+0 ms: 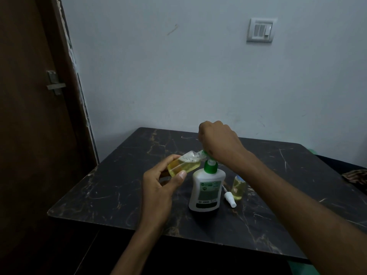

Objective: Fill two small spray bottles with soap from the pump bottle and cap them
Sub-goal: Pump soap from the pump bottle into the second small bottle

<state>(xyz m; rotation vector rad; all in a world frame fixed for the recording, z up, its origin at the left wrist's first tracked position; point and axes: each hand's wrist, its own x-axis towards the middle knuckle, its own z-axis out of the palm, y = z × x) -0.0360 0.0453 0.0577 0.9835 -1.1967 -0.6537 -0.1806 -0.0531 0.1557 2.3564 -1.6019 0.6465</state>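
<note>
on the left, my left hand (160,183) grips the small spray bottle (183,164) between curled fingers and thumb, tilted with its open mouth up and to the right, just beside the pump nozzle (203,152). it looks well over half full of yellow soap, with foam gathered near the neck. to do this step well, i judge the mouth has to stay snug under the nozzle tip, and the tilt should ease toward upright as the level climbs, or the foam may spill over the lip.

in the middle, the white pump bottle (206,192) stands upright on the dark marbled table (119,195). my right hand (217,138) sits on top of its green pump head, fingers curled down around it; the fingertips are hidden, so i cannot tell exactly how they lie. i would use short, slow presses now, pausing so the bubbles settle and i can read the true level.

to the right, a loose white spray cap (230,199) lies on the table just beside the pump bottle, ready for this bottle i judge. near it stands the second small bottle (238,187), holding yellow soap; whether it is capped i cannot tell.
</note>
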